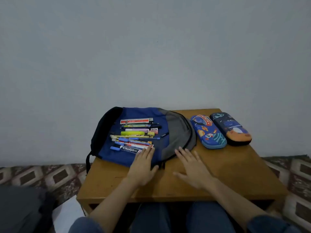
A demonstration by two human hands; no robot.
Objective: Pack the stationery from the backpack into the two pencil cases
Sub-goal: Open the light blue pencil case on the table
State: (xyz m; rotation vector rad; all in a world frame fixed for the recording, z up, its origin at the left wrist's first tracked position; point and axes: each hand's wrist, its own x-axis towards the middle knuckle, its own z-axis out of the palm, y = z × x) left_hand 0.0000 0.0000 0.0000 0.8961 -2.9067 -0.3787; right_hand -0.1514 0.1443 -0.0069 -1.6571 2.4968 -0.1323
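Flat on wooden table: blue-grey backpack, stationery spread on top, nearest marker labelled "Whiteboard". Right of backpack, blue pencil case and dark pencil case, both closed, contents hidden. On backpack's near edge, left hand flat, fingers straight, tips at marker. Beside backpack's near right rim, right hand spread, holding nothing.

The backpack is blue, with a grey panel and a black edge. At its 3 o'clock, the first pencil case is bright blue with rockets and planets. The second pencil case is dark navy and orange. The bench is brown.
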